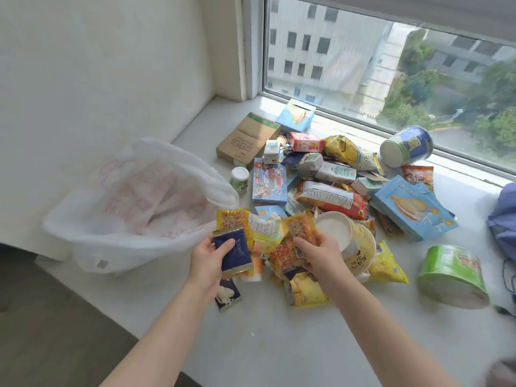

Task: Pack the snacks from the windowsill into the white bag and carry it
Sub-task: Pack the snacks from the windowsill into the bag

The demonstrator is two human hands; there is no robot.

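On my screen I see the thin white plastic bag (134, 196) as soft, crinkled, half see-through; the white windowsill (279, 344) looks smooth and matt. The flat brown cardboard box (248, 138) is dull and papery; the dark blue foil sachet (233, 254) and yellow-orange film packet (300, 227) shine and crease; the round cream paper bowl (360, 252) looks matt.

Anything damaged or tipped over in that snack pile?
Yes. The light-blue box on the right is torn and crumpled along its edges. The blue can by the window, the green tub and the paper cup all lie on their sides. Nothing looks spilled.
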